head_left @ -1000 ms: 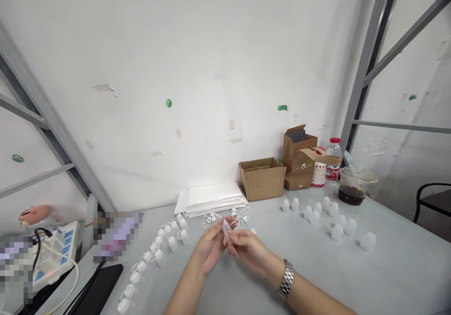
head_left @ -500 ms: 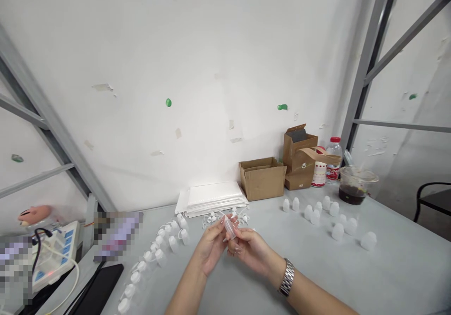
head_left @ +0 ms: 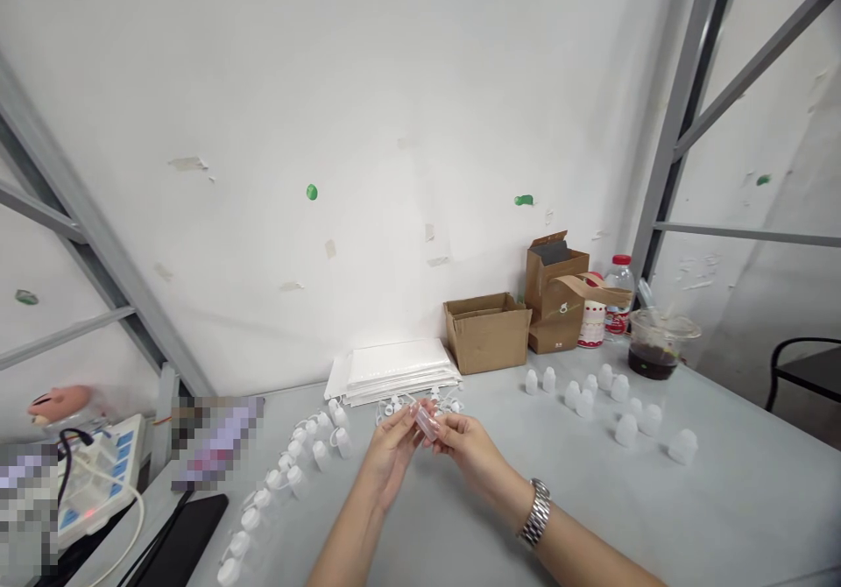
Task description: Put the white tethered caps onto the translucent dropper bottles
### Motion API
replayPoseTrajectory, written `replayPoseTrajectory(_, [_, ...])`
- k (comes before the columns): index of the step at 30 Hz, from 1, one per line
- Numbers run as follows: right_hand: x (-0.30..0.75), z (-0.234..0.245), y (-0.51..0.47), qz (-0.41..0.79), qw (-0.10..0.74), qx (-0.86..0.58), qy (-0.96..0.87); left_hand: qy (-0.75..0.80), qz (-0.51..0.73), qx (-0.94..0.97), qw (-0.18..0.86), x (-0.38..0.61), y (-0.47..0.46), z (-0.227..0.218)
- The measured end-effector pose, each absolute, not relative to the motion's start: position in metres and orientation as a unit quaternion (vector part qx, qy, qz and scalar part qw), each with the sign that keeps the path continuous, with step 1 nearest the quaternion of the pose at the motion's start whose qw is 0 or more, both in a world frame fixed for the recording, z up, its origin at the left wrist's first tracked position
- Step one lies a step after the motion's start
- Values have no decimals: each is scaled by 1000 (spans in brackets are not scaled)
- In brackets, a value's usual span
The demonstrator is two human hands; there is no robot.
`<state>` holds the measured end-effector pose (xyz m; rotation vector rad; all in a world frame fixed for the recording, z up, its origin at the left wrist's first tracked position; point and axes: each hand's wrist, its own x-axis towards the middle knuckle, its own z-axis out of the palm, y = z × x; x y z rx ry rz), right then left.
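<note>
Head view is showing both hands meeting just above the table [head_left: 723, 499]. The left hand [head_left: 387, 451] is pinching the small clear vial [head_left: 427, 421] from one side, and the right hand [head_left: 469, 449] is closing its fingertips on the other end. So both are clamped on the same piece, held in the air a little in front of the person. Judging by the grip, the hands are working the vial's top, fitting or turning something on it, though the detail is too small to tell. Any further handling is calling for a light, steady pinch and two hands kept in line, since the piece is tiny and smooth.

The vial is looking translucent, slightly pinkish against the fingers, short and tilted.

A metal watch [head_left: 537, 512] is sitting on the right wrist. Left of the hands, a row of small bottles with tethered caps [head_left: 289, 473] is trailing toward the near edge. To the right, a loose group of white capped bottles [head_left: 611, 399] is standing well apart from the hands. Behind them are lying a stack of white sheets [head_left: 394, 368] and a cardboard box [head_left: 487, 333].
</note>
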<state>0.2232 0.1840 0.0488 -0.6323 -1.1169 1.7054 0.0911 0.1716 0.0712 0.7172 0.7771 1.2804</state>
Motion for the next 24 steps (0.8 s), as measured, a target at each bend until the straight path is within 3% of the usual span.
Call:
replayPoseTrajectory(17, [225, 53, 181, 735, 458, -227, -445, 301, 573, 332, 686, 98, 172, 64])
replayPoseTrajectory(24, [222, 48, 180, 681, 503, -264, -462, 315, 567, 320, 690, 98, 168, 69])
